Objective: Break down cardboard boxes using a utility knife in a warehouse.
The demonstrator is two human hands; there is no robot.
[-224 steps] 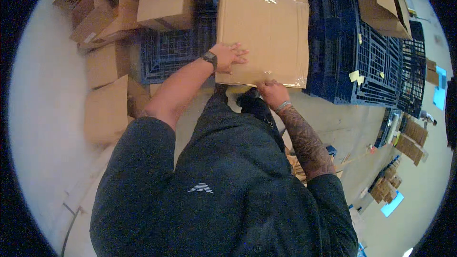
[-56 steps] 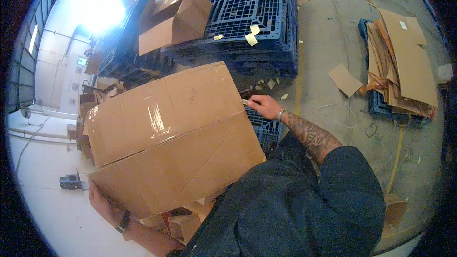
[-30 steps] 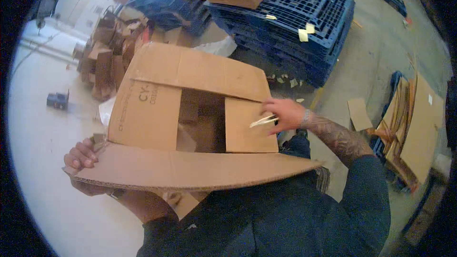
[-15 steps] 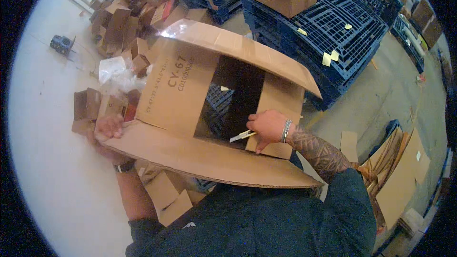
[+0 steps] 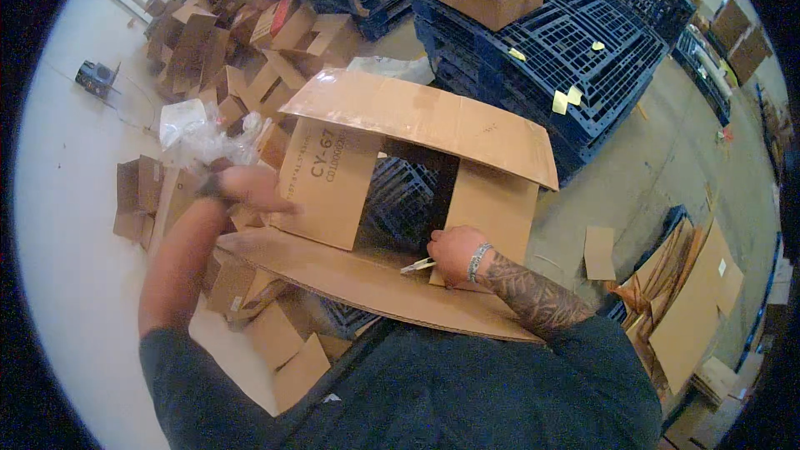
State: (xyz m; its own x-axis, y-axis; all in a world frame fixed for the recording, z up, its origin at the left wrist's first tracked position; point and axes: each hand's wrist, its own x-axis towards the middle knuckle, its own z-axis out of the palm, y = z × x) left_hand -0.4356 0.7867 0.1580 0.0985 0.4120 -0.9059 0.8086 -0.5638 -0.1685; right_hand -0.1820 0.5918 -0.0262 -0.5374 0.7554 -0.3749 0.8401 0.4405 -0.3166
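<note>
**A small knife (image 5: 418, 266) in the right hand (image 5: 455, 253), at an open cardboard box (image 5: 333, 221)**

In the head view, the box is held up in front of the person's body, tilted, its mouth turned toward the camera. Through the gap between its flaps a blue plastic grid (image 5: 398, 200) and a dark inner wall show. Behind it, another open box (image 5: 487, 0), shadowed inside, sits on a stack of blue pallets (image 5: 583, 42). More open boxes (image 5: 204, 42) lie heaped to the left, with a crumpled clear plastic bag (image 5: 221, 137) near them.

The box is plain brown cardboard. Its far flap (image 5: 433, 112) is long and slightly bowed, with a shiny strip at its left end; the near flap (image 5: 375, 279) shows a ribbed cut edge. The left flap (image 5: 321, 187) carries dark print. The pallets have a hard lattice top with pale yellow paper scraps (image 5: 567, 101) on it. Flattened cardboard (image 5: 696, 292) is piled on the right.

The right hand is closed around the knife, whose tip points left, and rests against the right flap (image 5: 496, 200). The left hand (image 5: 254, 188) is blurred beside the left flap; whether it touches or grips cannot be told.
</note>
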